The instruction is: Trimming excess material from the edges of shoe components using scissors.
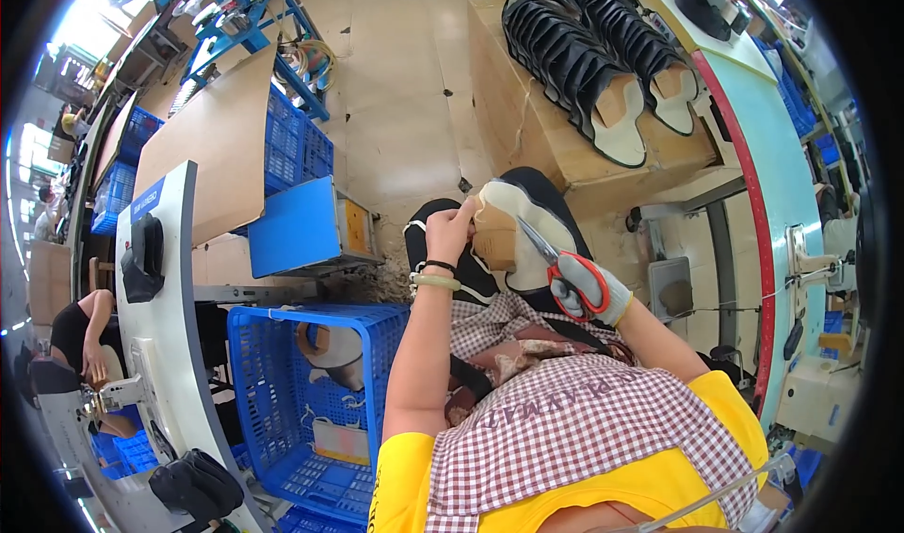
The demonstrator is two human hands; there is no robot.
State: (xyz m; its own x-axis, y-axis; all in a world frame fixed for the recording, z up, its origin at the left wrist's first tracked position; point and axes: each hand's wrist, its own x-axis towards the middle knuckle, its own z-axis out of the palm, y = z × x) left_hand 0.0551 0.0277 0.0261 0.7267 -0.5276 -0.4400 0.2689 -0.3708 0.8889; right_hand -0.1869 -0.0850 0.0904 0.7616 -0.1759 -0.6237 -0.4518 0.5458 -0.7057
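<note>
A cream and tan shoe upper (506, 201) lies across my lap, over dark trousers. My left hand (449, 234) is closed on its left edge, the fingers pinching the rim beside the tan part. My right hand (607, 298), in a grey-white work glove, grips scissors (590, 277) by their red and black handles. The metal blades point up and left over the cream part of the upper; whether they touch it I cannot tell. A pale green bangle and a dark band circle my left wrist.
On a large cardboard box (527, 123) ahead right lie two rows of nested black shoe uppers (570, 53). A blue plastic basket (247, 382) with loose shoe pieces stands left. Sewing-machine tables (184, 279) flank me; a blue-topped stool (297, 227) stands ahead left. Another person's arm shows far left.
</note>
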